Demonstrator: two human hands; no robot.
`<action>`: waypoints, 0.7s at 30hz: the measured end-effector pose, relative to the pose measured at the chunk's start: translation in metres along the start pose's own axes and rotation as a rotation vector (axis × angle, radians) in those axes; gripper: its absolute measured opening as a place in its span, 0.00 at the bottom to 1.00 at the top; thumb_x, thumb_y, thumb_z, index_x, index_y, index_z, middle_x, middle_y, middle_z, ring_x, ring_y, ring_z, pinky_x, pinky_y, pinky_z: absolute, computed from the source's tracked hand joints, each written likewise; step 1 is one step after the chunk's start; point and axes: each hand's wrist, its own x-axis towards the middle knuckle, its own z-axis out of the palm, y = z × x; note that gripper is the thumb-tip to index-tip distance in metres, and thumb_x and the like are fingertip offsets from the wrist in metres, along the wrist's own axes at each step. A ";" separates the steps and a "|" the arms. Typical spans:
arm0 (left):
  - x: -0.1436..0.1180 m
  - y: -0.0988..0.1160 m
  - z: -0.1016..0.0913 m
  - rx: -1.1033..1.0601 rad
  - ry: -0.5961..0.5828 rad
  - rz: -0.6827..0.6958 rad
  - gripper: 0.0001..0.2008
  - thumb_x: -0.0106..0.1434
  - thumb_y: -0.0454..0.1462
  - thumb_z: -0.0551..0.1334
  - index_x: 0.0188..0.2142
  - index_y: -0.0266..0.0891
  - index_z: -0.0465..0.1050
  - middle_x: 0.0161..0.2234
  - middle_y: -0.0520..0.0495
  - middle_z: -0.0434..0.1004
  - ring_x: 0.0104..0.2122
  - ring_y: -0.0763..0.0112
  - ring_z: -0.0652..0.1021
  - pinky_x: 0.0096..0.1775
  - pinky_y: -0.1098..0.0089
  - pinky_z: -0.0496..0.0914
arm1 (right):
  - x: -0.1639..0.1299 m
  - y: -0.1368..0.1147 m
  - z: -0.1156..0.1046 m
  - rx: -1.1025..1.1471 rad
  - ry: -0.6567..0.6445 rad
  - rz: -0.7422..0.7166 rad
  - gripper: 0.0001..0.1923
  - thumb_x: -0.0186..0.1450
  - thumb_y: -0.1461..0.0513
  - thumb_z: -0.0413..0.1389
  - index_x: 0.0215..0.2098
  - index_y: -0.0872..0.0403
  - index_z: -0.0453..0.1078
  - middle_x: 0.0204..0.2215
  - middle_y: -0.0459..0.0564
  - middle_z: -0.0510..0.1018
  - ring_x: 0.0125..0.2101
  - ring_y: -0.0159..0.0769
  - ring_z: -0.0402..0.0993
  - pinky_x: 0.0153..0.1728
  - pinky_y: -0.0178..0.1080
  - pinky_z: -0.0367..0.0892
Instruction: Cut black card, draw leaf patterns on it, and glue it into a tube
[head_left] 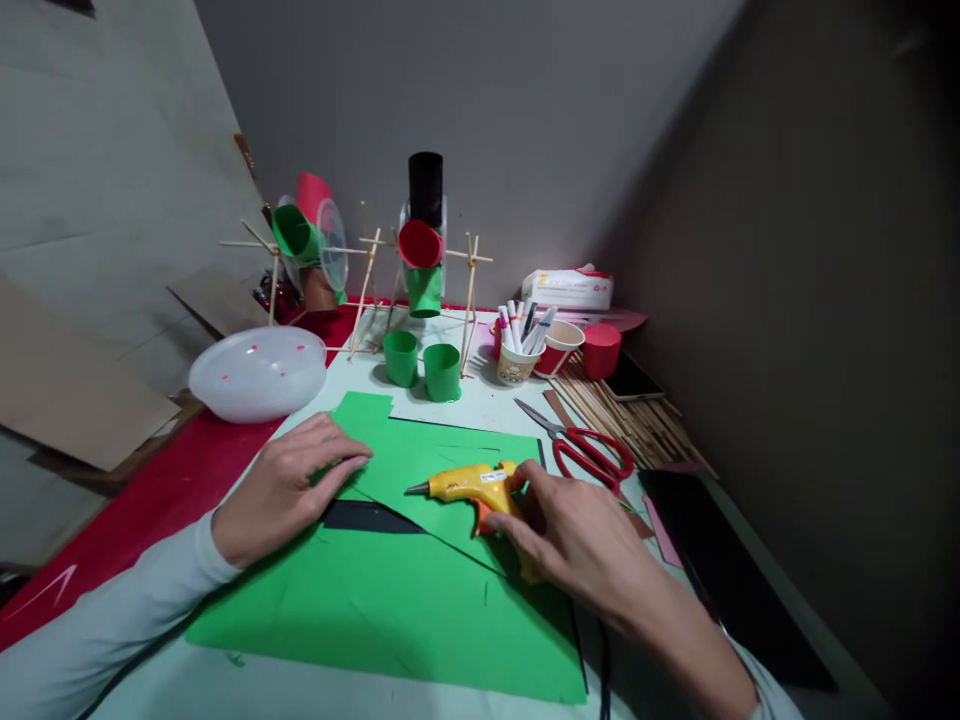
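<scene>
A yellow hot glue gun [469,484] with an orange trigger lies over green paper, its dark nozzle pointing left. My right hand [581,535] is closed around its grip, thumb by the trigger and fingers at the rear. On the left, my left hand [300,480] rests on the green sheet [375,600] with thumb and fingertips pinched together; anything between them is hidden. A cut line runs slanting across the green paper, and a strip of black paper [371,517] shows in a gap beside my left hand.
Red-handled scissors [592,455] lie right of the sheet, near wooden sticks [619,425] and a black flat panel [731,570]. Behind stand two green paper cups [442,372], a cup of markers [517,365] and stick frames carrying coloured tubes [425,290]. A white balloon [259,375] sits left.
</scene>
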 end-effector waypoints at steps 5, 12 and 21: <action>-0.003 0.000 0.006 -0.038 -0.061 0.037 0.08 0.69 0.37 0.59 0.38 0.39 0.78 0.32 0.48 0.81 0.35 0.65 0.77 0.40 0.66 0.71 | -0.002 -0.009 0.008 0.074 0.023 -0.054 0.14 0.70 0.52 0.53 0.42 0.53 0.59 0.31 0.52 0.80 0.26 0.44 0.77 0.23 0.36 0.44; -0.007 -0.005 0.011 -0.066 -0.166 -0.006 0.10 0.70 0.40 0.57 0.43 0.42 0.77 0.38 0.47 0.81 0.41 0.62 0.77 0.44 0.65 0.72 | -0.007 -0.008 0.007 0.181 -0.002 -0.089 0.11 0.68 0.61 0.52 0.48 0.53 0.57 0.32 0.51 0.78 0.29 0.44 0.75 0.26 0.38 0.50; -0.014 -0.009 0.015 0.057 -0.239 0.090 0.14 0.71 0.40 0.55 0.52 0.46 0.75 0.48 0.47 0.80 0.46 0.62 0.79 0.51 0.64 0.71 | -0.005 0.005 -0.002 0.328 0.084 0.042 0.11 0.68 0.62 0.48 0.48 0.52 0.54 0.32 0.50 0.76 0.27 0.40 0.72 0.26 0.38 0.59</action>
